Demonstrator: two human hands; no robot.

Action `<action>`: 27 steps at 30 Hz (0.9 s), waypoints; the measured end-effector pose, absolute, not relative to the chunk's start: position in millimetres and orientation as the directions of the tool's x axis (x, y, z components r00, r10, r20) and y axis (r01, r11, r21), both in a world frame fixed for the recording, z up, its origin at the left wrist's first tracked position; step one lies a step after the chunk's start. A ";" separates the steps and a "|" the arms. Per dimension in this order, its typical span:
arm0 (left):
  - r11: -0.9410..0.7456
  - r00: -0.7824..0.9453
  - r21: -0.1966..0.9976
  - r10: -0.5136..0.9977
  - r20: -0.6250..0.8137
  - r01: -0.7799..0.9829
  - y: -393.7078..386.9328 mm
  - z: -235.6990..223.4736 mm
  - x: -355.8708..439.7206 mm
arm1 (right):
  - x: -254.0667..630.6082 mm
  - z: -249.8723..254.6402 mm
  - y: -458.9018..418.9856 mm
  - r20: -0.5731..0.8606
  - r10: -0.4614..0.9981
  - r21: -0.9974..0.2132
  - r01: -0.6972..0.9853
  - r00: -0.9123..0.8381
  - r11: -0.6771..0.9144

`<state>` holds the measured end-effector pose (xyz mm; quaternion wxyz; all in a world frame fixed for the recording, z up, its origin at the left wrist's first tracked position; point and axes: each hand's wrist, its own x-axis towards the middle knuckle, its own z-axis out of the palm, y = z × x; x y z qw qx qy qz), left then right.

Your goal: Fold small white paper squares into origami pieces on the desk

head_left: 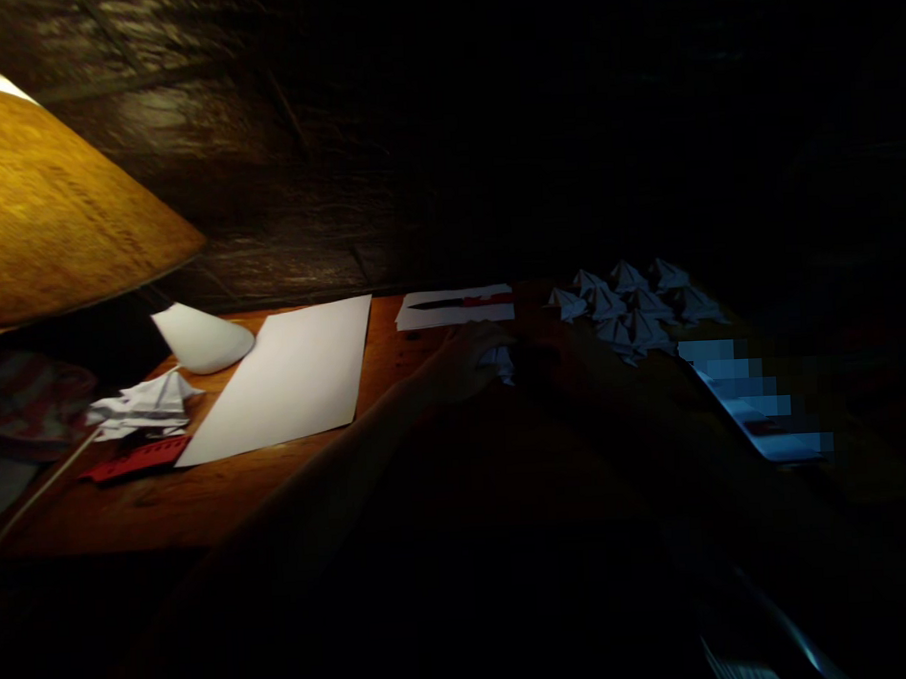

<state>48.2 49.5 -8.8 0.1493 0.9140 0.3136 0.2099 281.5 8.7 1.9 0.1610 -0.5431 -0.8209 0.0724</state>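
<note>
My left hand [469,357] rests over the wooden table with its fingers curled around a small folded white paper [501,362]. Deep shadow covers my right hand [566,353], which is close to the other side of that folded paper; its fingers do not show clearly. Just behind my hands lies a knife [451,304] with a dark blade and red handle, on top of several white paper pieces [414,319]. Several folded paper figures [632,307] stand grouped beyond my right hand.
A lamp with a yellow shade [63,196] and white base [202,338] lights the left side. Near it are a large white sheet [289,377], a folded striped paper [145,405] and a red perforated object [139,459]. A glowing flat screen [756,406] lies at right.
</note>
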 end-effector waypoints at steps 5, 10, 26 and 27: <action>-0.766 0.718 0.448 0.619 0.320 0.461 54.0 -11.3 47.4 | 282.3 2.8 11.0 0.126 0.903 -0.228 0.874 -0.410 0.429; -0.772 0.727 0.468 0.603 0.328 0.430 55.7 -11.0 46.1 | 279.3 6.1 8.2 0.094 0.903 -0.143 0.892 -0.420 0.430; -0.749 0.707 0.445 0.641 0.300 0.490 54.4 -8.0 44.0 | 275.5 17.5 -5.8 0.112 0.880 0.053 0.887 -0.462 0.459; -0.749 0.705 0.442 0.642 0.300 0.494 54.5 -8.3 44.3 | 274.9 17.5 -6.2 0.117 0.877 0.052 0.884 -0.467 0.464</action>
